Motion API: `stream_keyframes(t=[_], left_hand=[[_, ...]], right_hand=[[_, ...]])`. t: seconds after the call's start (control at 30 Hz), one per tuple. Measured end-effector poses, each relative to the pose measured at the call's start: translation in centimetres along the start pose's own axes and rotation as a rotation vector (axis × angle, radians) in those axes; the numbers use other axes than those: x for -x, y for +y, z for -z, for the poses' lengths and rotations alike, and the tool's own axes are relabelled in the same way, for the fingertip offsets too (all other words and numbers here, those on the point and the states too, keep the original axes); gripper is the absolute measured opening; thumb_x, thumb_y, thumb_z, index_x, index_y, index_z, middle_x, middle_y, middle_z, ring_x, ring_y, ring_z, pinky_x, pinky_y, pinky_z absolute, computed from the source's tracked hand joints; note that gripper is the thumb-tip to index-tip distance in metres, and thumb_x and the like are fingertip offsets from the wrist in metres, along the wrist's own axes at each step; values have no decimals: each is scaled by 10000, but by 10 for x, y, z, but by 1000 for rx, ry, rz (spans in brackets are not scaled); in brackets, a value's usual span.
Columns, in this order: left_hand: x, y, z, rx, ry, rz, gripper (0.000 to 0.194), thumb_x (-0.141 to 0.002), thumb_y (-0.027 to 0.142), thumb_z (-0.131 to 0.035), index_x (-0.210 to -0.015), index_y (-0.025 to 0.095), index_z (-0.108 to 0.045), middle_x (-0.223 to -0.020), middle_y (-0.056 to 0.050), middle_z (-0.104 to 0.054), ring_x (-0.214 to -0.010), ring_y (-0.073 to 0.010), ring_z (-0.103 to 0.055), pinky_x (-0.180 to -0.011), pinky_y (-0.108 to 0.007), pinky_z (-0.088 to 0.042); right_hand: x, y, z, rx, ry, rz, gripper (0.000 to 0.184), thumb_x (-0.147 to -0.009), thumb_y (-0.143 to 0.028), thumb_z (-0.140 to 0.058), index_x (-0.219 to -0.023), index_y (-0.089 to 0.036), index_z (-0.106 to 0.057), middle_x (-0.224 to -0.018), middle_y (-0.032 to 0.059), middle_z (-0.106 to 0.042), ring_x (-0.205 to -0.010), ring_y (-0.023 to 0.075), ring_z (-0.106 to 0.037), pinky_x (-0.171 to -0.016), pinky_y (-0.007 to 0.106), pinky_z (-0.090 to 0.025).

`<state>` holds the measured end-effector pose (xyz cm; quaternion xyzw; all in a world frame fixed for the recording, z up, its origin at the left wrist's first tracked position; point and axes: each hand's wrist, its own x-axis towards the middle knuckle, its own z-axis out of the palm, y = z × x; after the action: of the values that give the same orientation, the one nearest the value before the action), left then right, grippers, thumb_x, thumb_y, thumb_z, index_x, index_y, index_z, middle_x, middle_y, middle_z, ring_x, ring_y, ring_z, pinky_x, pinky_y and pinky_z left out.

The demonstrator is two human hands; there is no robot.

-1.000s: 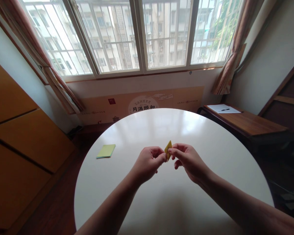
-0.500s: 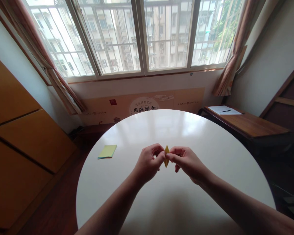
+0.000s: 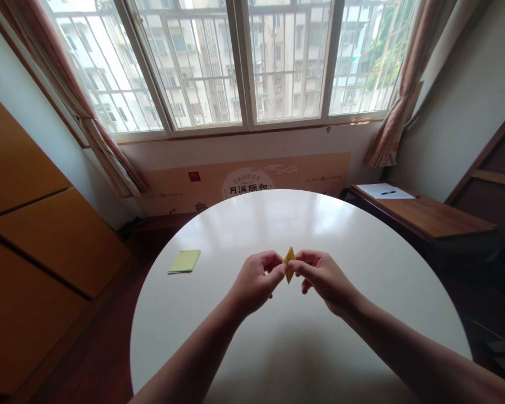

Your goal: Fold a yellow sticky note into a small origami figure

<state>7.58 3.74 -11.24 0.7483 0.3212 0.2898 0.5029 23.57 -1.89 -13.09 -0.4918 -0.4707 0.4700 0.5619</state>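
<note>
A small piece of folded yellow paper (image 3: 290,272), narrow and diamond-shaped, is held upright between my two hands above the white round table (image 3: 252,348). My left hand (image 3: 258,280) pinches its left side between thumb and fingers. From the other side, my right hand (image 3: 320,275) grips it with the thumb across its face and the fingers curled behind. Parts of the paper are covered by my thumbs and fingertips. On the table to the left lies a stack of square paper sheets (image 3: 185,261), light green on top with a blue edge below.
Beyond the table are a barred window (image 3: 286,67) and a printed cardboard panel (image 3: 172,182) against the wall. At the right stands a wooden bench (image 3: 441,216) with a white sheet (image 3: 382,191) and a pen on it. An orange-brown cabinet (image 3: 37,269) stands at the left.
The folded paper has shifted slightly right and up and has tilted, with its top leaning right. Both hands keep hold of it, with small finger movements.
</note>
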Motion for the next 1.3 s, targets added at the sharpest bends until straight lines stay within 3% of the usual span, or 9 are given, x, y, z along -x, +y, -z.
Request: stream_keyframes(t=[0.4,0.53,0.77,1.1,1.3], left_hand=[[0,2,1,-26,-31,53,227,-800,331,-570,-658,156,-547,-573,33,-497,-447,-82,-442,-370,-185,-381],[0,0,4,-112,-28,-6,264,-840,349,-520,-648,168,-525,-534,41,-487,-437,-83,-433,-399,-193,-348],[-3,-6,0,54,-49,-46,192,-810,270,-493,-652,165,-518,-553,43,-465,-428,-77,-415,-386,-195,-341],[0,-2,0,200,-17,-4,286,-865,407,-457,-744,158,-529,-619,13,-486,-530,-111,-477,-357,-177,-390],[0,-1,0,109,16,-28,247,-791,378,-648,-778,143,-574,-620,7,-539,-527,-108,-494,-366,-183,-423]], right_hand=[[2,0,-1,21,-22,12,189,-762,-321,-687,-661,-166,-648,-621,7,-619,-560,129,-514,-462,229,-425],[3,-2,-2,4,-57,-21,206,-754,-329,-696,-645,-162,-642,-620,7,-611,-560,127,-503,-454,224,-411],[4,-3,-4,-18,-122,-47,197,-758,-320,-697,-663,-153,-656,-641,13,-622,-585,132,-520,-475,230,-423],[2,-5,2,-82,-63,-50,222,-773,-345,-718,-678,-156,-652,-667,14,-624,-593,124,-523,-476,215,-410],[0,-2,4,-104,-42,-80,240,-741,-345,-757,-644,-154,-650,-620,-1,-543,-613,127,-477,-458,198,-396]])
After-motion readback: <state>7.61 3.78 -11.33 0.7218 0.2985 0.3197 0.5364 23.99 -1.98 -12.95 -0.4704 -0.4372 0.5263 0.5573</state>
